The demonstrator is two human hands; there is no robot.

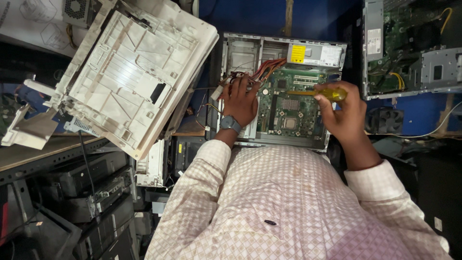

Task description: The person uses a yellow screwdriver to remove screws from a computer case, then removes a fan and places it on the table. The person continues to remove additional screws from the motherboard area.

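The right hand is closed around the yellow handle of a screwdriver, whose shaft lies across the green circuit board inside an open computer case. The left hand, fingers partly spread and holding nothing, rests on the bundle of wires at the board's left edge, a watch on its wrist.

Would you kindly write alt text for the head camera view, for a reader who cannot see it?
A person leans over an open computer case, right hand holding a yellow-handled screwdriver over the green motherboard, left hand resting on the wire bundle. A white plastic cover lies to the left.
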